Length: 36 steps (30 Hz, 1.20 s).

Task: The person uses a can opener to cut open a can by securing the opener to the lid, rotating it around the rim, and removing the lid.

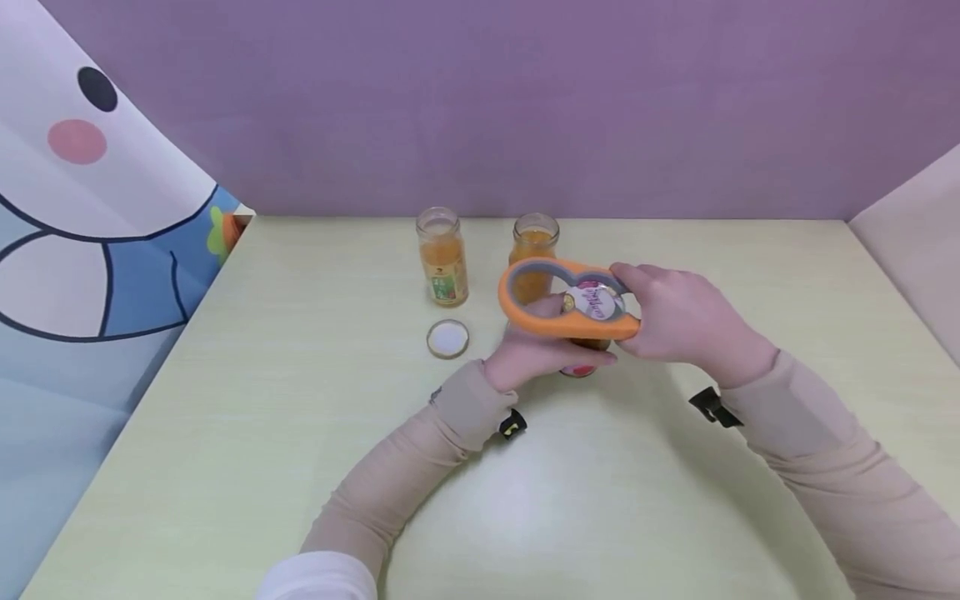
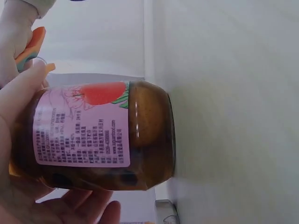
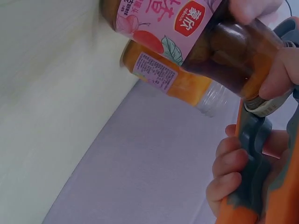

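A jar with a pink label (image 2: pixel 84 126) and round dark fruit in brown liquid stands on the table, its lid (image 1: pixel 592 300) facing up. My left hand (image 1: pixel 534 354) grips the jar's side, the thumb near the top. An orange and grey jar opener (image 1: pixel 581 325) lies across the top, its smaller loop around the lid and the larger loop out to the left. At its right end, my right hand (image 1: pixel 678 321) grips the opener. In the right wrist view, fingers (image 3: pixel 229 161) curl round the grey inner side of the opener.
Two lidless glass jars with orange contents stand farther back, one to the left (image 1: pixel 444 271) and one just behind the opener (image 1: pixel 536 237). A loose lid (image 1: pixel 447 339) lies on the pale table (image 1: pixel 300 400), its white inside up. Behind the table rises a purple backdrop (image 1: pixel 480 108).
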{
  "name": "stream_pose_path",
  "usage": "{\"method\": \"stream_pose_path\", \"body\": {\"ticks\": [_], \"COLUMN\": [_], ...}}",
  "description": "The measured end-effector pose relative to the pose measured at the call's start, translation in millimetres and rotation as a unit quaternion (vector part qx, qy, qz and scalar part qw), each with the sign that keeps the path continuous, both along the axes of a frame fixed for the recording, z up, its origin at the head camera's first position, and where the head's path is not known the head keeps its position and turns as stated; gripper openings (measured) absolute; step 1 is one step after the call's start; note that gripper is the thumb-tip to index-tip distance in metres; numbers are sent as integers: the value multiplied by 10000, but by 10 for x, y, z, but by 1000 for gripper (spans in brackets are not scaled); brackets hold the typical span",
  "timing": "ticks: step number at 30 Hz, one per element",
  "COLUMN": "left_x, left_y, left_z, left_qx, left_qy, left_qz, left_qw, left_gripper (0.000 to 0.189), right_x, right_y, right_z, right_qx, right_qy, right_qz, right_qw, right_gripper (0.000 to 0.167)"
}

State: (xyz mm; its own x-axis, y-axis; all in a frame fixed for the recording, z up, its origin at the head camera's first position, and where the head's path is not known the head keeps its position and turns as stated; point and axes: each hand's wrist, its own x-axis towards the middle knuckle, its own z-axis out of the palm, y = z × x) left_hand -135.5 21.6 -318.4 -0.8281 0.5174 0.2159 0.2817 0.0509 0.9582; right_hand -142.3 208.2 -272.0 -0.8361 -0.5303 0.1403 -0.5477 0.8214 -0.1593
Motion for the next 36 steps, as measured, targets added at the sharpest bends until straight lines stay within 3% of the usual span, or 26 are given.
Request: {"method": "stream_pose_path", "body": {"ticks": [4,6,11,16,19,23,25,31,34,36], "left_x": [1,-2,-27,-65,-69,-69,-79,-221,-311,-349], "left_y": [-16,-32,-61,-61,-52,-31,-26,-7,-26,-55], "left_z": [12,18,47,65,85,94,84,-79,-183,-221], "left_qx": [-111,-117,-230,-579,-830,-721,-555,-160,142,364], "left_qy": [24,-149,-350,204,742,1326,1433,1188,761,244], "left_qz": [-12,-175,-418,-522,-542,-558,-659,-1199,-1724,-2250], "left_qw": [9999,9997,9982,9968,9923,9870,9859,9855,9820,9734], "left_gripper": [57,54,68,80,80,77,74,73,75,69], "right_x": [5,-4,-60,-149,-203,-255,-268,-315,-340,-356], "right_y": [-4,0,30,67,90,115,124,141,137,134], "right_z": [-1,-11,-43,-68,-81,-97,-101,-132,-129,-128], "right_qx": [-13,-38,-209,-386,-435,-523,-581,-697,-714,-749], "right_qy": [-54,-12,211,238,162,157,181,214,146,57], "right_qz": [-61,10,447,847,979,1208,1320,1470,1543,1609], "right_qw": [10000,10000,9986,9954,9941,9912,9894,9865,9853,9841], "right_gripper": [63,63,62,57,58,57,55,56,57,57]}}
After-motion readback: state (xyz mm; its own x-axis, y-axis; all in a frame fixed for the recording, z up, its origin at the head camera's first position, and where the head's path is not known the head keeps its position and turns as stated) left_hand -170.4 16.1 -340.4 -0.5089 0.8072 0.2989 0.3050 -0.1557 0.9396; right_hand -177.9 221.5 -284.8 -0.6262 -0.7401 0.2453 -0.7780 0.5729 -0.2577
